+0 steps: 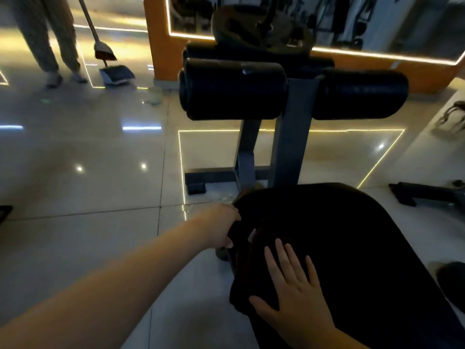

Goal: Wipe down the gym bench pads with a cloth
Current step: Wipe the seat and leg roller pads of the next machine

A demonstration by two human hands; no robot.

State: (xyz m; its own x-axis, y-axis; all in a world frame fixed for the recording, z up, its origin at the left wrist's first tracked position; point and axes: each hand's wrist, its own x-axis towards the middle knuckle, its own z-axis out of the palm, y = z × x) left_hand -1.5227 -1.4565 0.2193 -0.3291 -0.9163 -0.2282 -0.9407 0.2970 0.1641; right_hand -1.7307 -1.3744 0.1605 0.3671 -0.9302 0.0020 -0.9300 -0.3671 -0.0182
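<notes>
The right hand (293, 293) was laid flat, fingers spread, on the dark cloth (254, 270) atop the bench pad (352, 248); the pad's left edge was gripped by the outstretched left hand (221, 226).

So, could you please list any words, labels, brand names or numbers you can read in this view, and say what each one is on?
No text can be read anywhere in this view.
Seat pad: plain black, no label visible.
Roller pads: a small pale mark on top of the left one, too blurred to read.
Weight plate: any raised lettering is too dark and blurred to make out.
Dark cloth under the right hand: no tag visible.
</notes>
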